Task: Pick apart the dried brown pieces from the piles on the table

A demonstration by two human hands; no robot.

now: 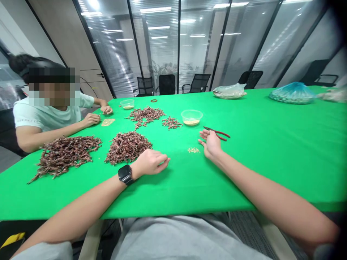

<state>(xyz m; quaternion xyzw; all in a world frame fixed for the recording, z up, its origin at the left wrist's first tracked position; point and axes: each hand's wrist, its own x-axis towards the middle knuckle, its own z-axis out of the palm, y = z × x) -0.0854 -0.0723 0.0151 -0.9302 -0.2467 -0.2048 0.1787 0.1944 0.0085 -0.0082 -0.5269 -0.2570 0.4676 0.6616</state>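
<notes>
My left hand (152, 161), with a black watch (125, 174) at the wrist, is beside a heap of small reddish-brown pieces (127, 146). Its fingers are curled together, and anything in them is too small or hidden to make out. My right hand (210, 144) rests palm up on the table, fingers spread, holding nothing visible. Just behind its fingers lies a pair of red-handled pliers (223, 134). A few small pale bits (193, 150) are scattered between my hands. Farther back stands a clear plastic bowl (192, 117) with pale grains at its bottom.
A green cloth (265, 155) covers the table. More brown heaps (69, 153) lie to the left and beyond. At left a person (51, 115) sits with both hands by a pale patch of grains (108, 122). Filled plastic bags (292, 94) stand at the far right.
</notes>
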